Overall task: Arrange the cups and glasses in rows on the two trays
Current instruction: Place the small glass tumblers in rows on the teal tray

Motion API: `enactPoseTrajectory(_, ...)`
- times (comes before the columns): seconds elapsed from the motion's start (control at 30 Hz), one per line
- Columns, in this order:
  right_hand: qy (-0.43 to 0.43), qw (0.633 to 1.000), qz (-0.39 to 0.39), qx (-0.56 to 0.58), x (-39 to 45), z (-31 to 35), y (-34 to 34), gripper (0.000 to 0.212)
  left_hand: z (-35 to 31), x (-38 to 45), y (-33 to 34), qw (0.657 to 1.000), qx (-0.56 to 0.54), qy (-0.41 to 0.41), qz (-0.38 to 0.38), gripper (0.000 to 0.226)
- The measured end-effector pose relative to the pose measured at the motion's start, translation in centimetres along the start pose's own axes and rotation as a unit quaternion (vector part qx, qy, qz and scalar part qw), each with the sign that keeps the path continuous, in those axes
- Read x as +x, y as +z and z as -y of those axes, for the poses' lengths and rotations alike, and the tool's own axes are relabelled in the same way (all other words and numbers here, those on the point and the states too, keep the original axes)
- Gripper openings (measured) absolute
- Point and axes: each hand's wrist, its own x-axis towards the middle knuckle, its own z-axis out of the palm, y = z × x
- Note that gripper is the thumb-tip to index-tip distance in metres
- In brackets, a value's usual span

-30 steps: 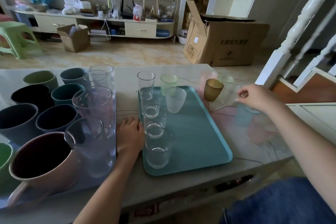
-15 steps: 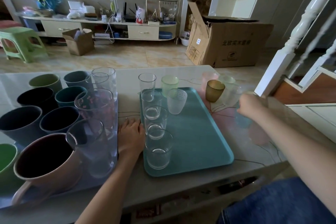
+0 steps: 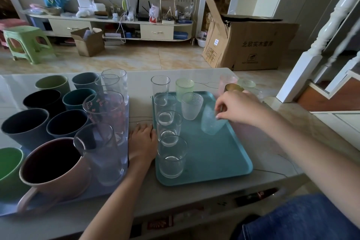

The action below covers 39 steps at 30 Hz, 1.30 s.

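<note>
On the grey table (image 3: 194, 198), our left hand (image 3: 143, 142) rests flat beside the teal tray (image 3: 214, 158). Our right hand (image 3: 236, 106) pinches a pale blue tumbler (image 3: 211, 122) by its rim; lowered carelessly, it may knock the frosted cup (image 3: 191, 105) just beside it.

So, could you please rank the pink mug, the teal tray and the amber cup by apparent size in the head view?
1. teal tray
2. pink mug, though it is nearest the camera, which inflates it
3. amber cup, farthest away and partly hidden by the right hand
</note>
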Motion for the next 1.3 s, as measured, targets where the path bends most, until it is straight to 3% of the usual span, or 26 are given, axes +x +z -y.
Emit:
enactPoseTrajectory(0.13, -0.056, 0.997, 0.004, -0.058, 0.7, 2.5, 1.8, 0.017, -0.1, -0.1, -0.1, 1.000, 0.002, -0.001, -0.004, 0.054)
enactPoseTrajectory(0.23, -0.080, 0.992, 0.060, -0.073, 0.9, 3.2, 3.2, 0.019, -0.1, -0.1, -0.1, 1.000, 0.009, 0.003, -0.004, 0.054)
enactPoseTrajectory(0.43, -0.071, 0.993, 0.092, -0.006, 0.9, 2.6, 4.0, 0.023, -0.3, -0.2, -0.3, 1.000, 0.007, 0.000, 0.000, 0.058)
enactPoseTrajectory(0.53, -0.064, 0.990, 0.106, 0.064, 0.5, 1.8, 3.3, 0.034, -0.2, -0.2, -0.2, 1.000, 0.008, 0.003, 0.001, 0.049)
enactPoseTrajectory(0.63, -0.023, 0.989, 0.060, 0.132, -0.3, -0.6, 1.5, 0.026, 0.0, -0.1, -0.1, 1.000, 0.014, 0.007, 0.003, 0.035)
enactPoseTrajectory(0.77, 0.097, 0.990, 0.019, 0.098, -2.7, -6.6, 0.2, 0.022, 0.1, -0.1, -0.1, 0.999, 0.031, 0.012, 0.011, 0.036)
enactPoseTrajectory(0.9, 0.229, 0.963, 0.108, 0.092, -5.4, -11.0, 0.3, 0.034, 0.1, -0.2, -0.3, 0.999, 0.035, 0.030, 0.008, 0.050)
enactPoseTrajectory(1.03, 0.294, 0.929, 0.210, 0.081, -6.2, -11.4, 3.1, 0.035, 0.3, 0.0, -0.2, 0.998, 0.045, 0.037, 0.009, 0.053)
enactPoseTrajectory(1.1, 0.308, 0.922, 0.229, 0.046, -6.0, -11.1, 4.2, 0.032, 0.4, 0.1, -0.2, 0.998, 0.046, 0.035, 0.009, 0.056)
enactPoseTrajectory(1.2, 0.284, 0.943, 0.173, 0.026, -5.3, -10.9, 4.8, 0.009, 0.5, 0.2, -0.1, 0.998, 0.050, 0.028, 0.010, 0.056)
enactPoseTrajectory(1.3, 0.245, 0.959, 0.136, -0.032, -4.6, -9.7, 4.4, 0.008, 0.6, 0.2, -0.1, 0.998, 0.049, 0.025, 0.015, 0.056)
